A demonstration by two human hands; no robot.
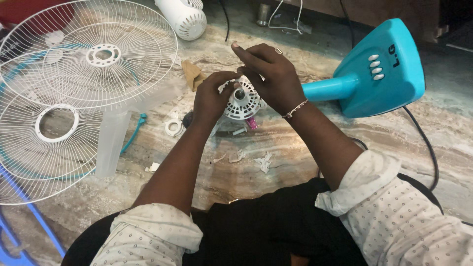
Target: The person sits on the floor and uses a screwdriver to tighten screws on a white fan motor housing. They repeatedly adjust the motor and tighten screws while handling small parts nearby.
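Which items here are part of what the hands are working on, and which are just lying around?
In hand:
- white motor housing, touched by left hand and right hand
- turquoise fan base, its neck leading to the housing

Lying about:
- two white fan grilles
- clear fan blade
- white ring
- white rear cover
- paper scraps
- pink small part
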